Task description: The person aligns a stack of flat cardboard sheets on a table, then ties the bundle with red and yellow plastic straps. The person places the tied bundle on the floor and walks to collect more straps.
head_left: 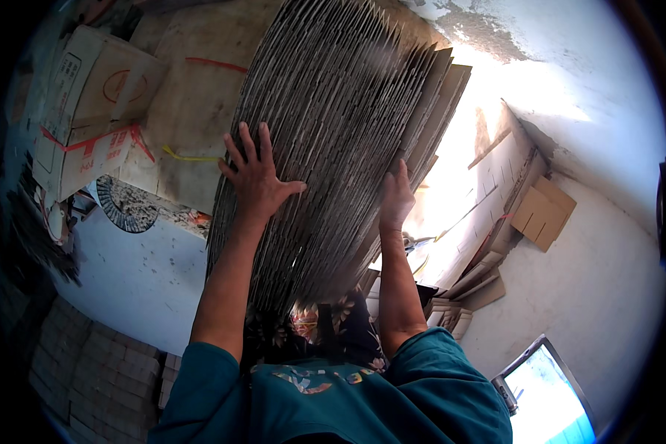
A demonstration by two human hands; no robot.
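A large, thick stack of grey-brown cardboard sheets [325, 111] stands on edge in front of me, leaning to the right at its top. Against its left part lies my left hand [255, 177], fingers and thumb spread wide over the sheet edges. My right hand [397, 198] rests along the stack's right side with its fingers stretched upward. Part of that hand's inner side is hidden. A few sheets at the right edge stand slightly apart from the others. Near my body the stack's lower end meets dark flowered cloth [348, 318].
At the left a white carton [89, 103] with red straps stands beside a large tan board [192, 111]. A yellow strap [189, 157] hangs by the stack. Stacked bundles [89, 362] lie lower left. More cardboard [544, 211] leans at the right wall, above a bright window-like panel [547, 392].
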